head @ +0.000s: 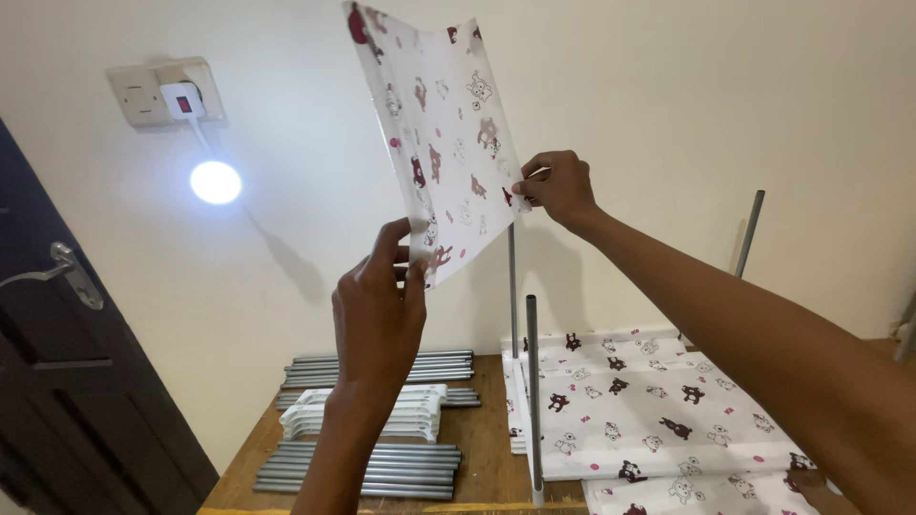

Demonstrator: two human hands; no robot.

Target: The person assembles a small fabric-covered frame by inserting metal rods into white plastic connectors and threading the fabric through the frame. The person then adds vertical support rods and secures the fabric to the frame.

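Note:
I hold a stiff white fabric panel [439, 124] printed with brown bears and pink dots up in front of the wall, tilted. My left hand [377, 319] pinches its lower corner. My right hand [558, 186] grips its right edge, close to the top of a thin grey upright pole [512, 286]. A second grey pole [533, 401] stands in front of it, and a third [749, 234] rises at the back right. Below them lies a matching printed shelf panel [649, 410] fitted on the poles.
On the wooden table [482, 443] lie bundles of grey metal tubes [367, 469], more tubes [382, 367] behind, and a pile of white plastic connectors [367, 412]. A wall socket with a plug [167, 93] and a glowing lamp [215, 181] are upper left. A dark door [57, 381] stands left.

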